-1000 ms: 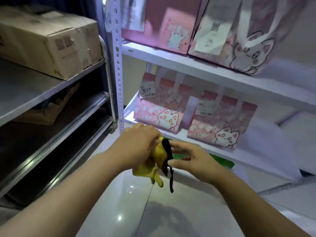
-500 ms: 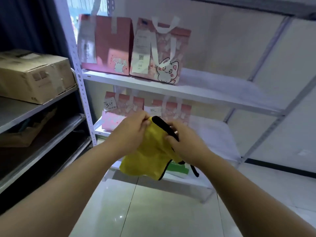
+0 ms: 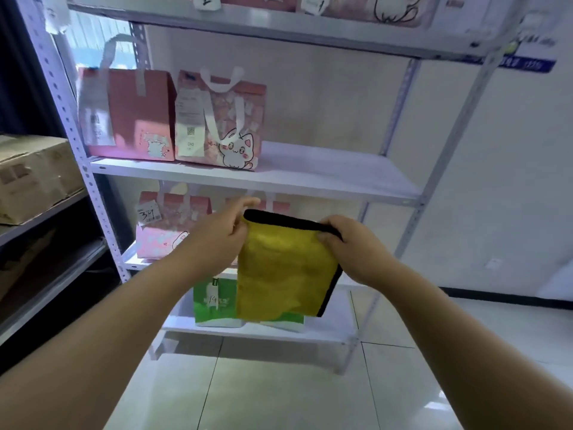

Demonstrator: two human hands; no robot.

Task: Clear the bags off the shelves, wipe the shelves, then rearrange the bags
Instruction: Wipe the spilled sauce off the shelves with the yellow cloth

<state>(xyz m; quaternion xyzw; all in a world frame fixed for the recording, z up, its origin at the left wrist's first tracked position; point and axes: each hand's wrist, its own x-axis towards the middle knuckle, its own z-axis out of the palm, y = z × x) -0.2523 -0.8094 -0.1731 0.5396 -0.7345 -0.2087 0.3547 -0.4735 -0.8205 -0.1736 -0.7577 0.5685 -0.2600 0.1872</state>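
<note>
A yellow cloth (image 3: 283, 271) with a black edge hangs spread flat in front of the white shelf unit (image 3: 310, 178). My left hand (image 3: 220, 237) pinches its upper left corner and my right hand (image 3: 350, 246) grips its upper right corner. Two pink cat-print bags (image 3: 130, 119) (image 3: 229, 128) stand at the left of the middle shelf. Another pink bag (image 3: 164, 225) with a paper tag sits one shelf lower, partly behind my left hand. A green bag (image 3: 214, 302) stands on the bottom shelf, half hidden by the cloth.
More pink bags (image 3: 387, 7) show on the top shelf. A grey metal rack (image 3: 46, 274) on the left carries a cardboard box (image 3: 31, 175). The right part of the middle shelf is bare. Pale floor tiles (image 3: 279, 392) lie below, a white wall on the right.
The bunched cloth has been pulled open and now hangs flat between both hands. My view has risen from the lower shelves to the middle and top shelves.
</note>
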